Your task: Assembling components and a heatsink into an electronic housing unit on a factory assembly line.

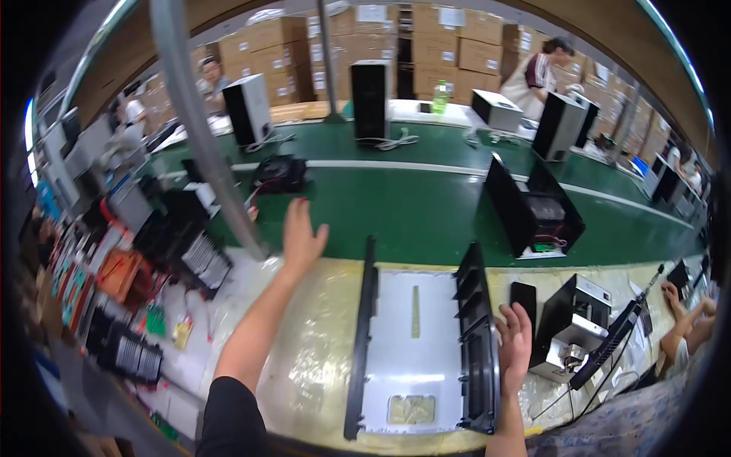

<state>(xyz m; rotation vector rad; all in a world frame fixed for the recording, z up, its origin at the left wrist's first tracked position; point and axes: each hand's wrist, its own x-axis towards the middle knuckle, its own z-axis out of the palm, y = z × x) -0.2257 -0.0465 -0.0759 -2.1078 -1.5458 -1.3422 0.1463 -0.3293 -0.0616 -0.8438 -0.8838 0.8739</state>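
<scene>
My left hand [303, 238] reaches over the green conveyor belt, fingers stretched out and nothing in them. Just beyond its fingertips lies a black module with wires [282, 174]. In front of me on the bench stands an open casing [415, 350], with a white floor, a slot, a rectangular cut-out and black side walls. Beside its right wall [478, 358] is my right hand [515, 346], fingers extended and slightly bent; whether it touches the wall is hard to tell. A black phone [523, 297] lies just past those fingers.
A black-and-silver unit [572, 327] and an electric screwdriver [609, 343] are at the right, near another person's hand [674, 301]. A half-built casing [537, 209] sits on the belt. A metal post [194, 114] rises at left, near black modules [183, 251].
</scene>
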